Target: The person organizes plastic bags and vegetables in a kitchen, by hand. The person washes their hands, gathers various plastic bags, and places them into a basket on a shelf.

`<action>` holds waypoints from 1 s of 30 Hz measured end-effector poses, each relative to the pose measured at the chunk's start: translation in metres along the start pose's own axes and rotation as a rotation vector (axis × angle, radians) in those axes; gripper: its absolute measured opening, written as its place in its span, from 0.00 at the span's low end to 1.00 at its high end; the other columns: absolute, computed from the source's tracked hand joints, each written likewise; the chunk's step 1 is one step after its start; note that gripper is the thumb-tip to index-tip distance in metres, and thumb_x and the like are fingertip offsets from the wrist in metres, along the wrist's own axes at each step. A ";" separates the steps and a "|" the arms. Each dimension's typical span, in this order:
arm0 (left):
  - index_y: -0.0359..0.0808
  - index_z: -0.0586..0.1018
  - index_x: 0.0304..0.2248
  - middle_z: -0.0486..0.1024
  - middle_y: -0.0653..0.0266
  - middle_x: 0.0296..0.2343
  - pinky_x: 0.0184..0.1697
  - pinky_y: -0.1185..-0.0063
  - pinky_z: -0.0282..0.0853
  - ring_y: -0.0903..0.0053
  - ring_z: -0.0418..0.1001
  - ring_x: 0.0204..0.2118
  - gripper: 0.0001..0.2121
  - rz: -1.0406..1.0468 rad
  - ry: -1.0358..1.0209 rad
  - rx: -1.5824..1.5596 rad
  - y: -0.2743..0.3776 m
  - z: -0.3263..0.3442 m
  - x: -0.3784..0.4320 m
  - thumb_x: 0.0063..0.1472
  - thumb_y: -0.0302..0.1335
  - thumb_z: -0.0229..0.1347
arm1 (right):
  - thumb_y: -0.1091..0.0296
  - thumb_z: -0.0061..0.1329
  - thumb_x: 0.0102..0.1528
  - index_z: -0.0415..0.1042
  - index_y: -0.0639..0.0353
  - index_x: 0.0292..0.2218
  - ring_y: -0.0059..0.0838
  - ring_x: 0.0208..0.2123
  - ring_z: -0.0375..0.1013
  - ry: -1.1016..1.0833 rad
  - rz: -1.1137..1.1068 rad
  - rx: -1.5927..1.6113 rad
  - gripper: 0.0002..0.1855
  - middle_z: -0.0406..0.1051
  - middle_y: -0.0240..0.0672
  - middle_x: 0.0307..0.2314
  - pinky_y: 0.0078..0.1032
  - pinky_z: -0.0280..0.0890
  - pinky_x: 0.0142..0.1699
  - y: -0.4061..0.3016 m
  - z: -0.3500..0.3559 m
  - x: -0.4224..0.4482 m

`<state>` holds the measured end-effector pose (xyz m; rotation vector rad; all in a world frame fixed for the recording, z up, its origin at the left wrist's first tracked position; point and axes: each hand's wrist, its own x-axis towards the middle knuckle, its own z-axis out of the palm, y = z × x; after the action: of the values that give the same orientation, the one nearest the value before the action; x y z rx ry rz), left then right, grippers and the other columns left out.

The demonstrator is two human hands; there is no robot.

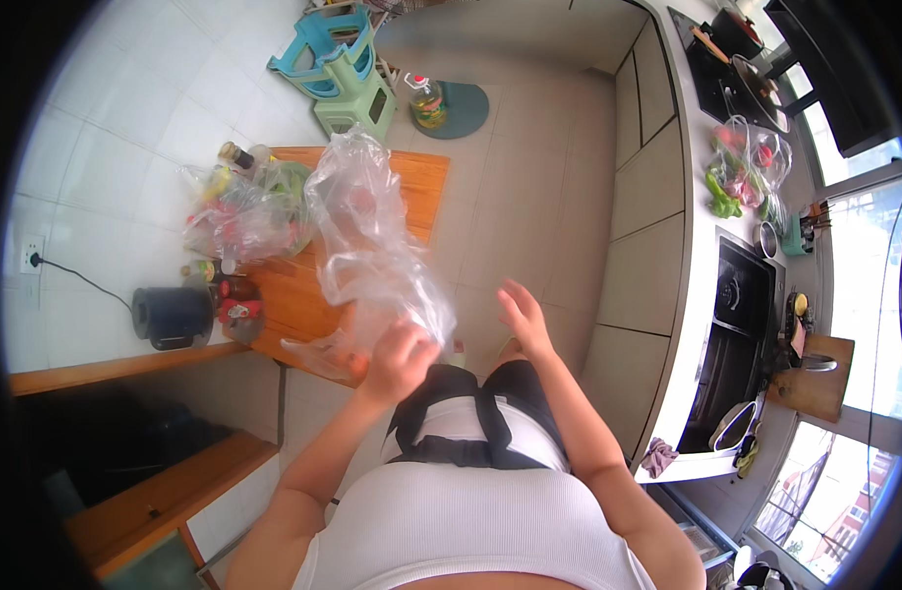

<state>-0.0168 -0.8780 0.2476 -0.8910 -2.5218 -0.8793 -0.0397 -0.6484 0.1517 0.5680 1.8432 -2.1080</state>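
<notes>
My left hand [400, 363] is closed on a clear plastic bag [370, 243], which trails over a wooden tabletop [425, 184]. Something orange-red shows blurred through the film near my left wrist; I cannot tell what it is. My right hand [523, 317] is off to the right of the bag, fingers apart and holding nothing, over the tiled floor. Farther left on the same table lie other plastic bags [252, 214] with red and green contents.
A dark electric kettle [172, 316] and several jars [233, 287] line the table's wall side. Stacked plastic stools [355, 81] and an oil bottle [427, 103] stand beyond. On the right counter are a vegetable bag [753, 158], black sink [742, 295] and cutting board [816, 376].
</notes>
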 end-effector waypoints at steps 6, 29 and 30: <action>0.36 0.76 0.31 0.67 0.63 0.28 0.45 0.70 0.65 0.66 0.69 0.33 0.09 0.154 -0.350 -0.068 0.067 0.018 0.036 0.47 0.24 0.56 | 0.62 0.46 0.53 0.56 0.60 0.54 0.25 0.38 0.68 -0.313 -0.087 0.000 0.29 0.69 0.35 0.37 0.20 0.64 0.40 -0.085 0.011 0.047; 0.38 0.41 0.59 0.38 0.56 0.59 0.60 0.61 0.41 0.58 0.38 0.61 0.55 0.291 -0.406 0.085 0.185 -0.029 0.034 0.35 0.25 0.66 | 0.76 0.37 0.49 0.70 0.60 0.39 0.13 0.26 0.59 0.622 -0.143 0.646 0.15 0.66 0.24 0.24 0.11 0.54 0.33 0.071 -0.062 -0.318; 0.39 0.42 0.59 0.38 0.58 0.59 0.61 0.62 0.40 0.58 0.38 0.61 0.55 0.340 -0.430 -0.033 0.191 -0.023 0.026 0.35 0.26 0.66 | 0.76 0.38 0.49 0.70 0.61 0.38 0.12 0.26 0.60 0.614 -0.180 0.652 0.14 0.67 0.24 0.25 0.12 0.55 0.33 0.070 -0.054 -0.339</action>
<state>0.0908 -0.7637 0.3623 -1.6083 -2.5760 -0.6769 0.2969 -0.6197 0.2435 1.3695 1.4420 -2.9037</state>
